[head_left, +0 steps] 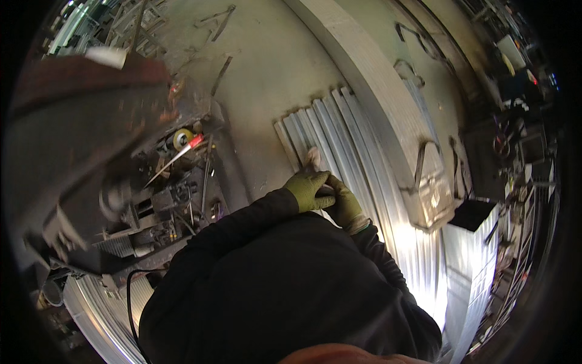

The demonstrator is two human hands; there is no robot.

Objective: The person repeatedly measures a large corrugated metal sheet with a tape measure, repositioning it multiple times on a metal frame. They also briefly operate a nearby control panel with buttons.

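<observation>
My left hand (308, 192), in an olive-green glove, reaches across the front of my body with its fingers bent and closed. Against it, my right hand (345, 205) wears a matching glove with a paler cuff, and its fingers are curled too. The two hands meet at the fingertips. A small dark patch shows between them, and I cannot tell whether it is a held thing or shadow. Just beyond the hands, a tan shape like a shoe toe (313, 158) shows beside the metal tubes (330, 136).
A long rectangular metal beam (376, 79) runs along the right of the tubes. To the left stands a dark, cluttered workbench (233, 164) with a tape roll (182, 139) and a red-tipped tool (194, 143). Shiny sheet-metal profiles (467, 261) stand at right; clamp-like tools (223, 24) lie on the floor.
</observation>
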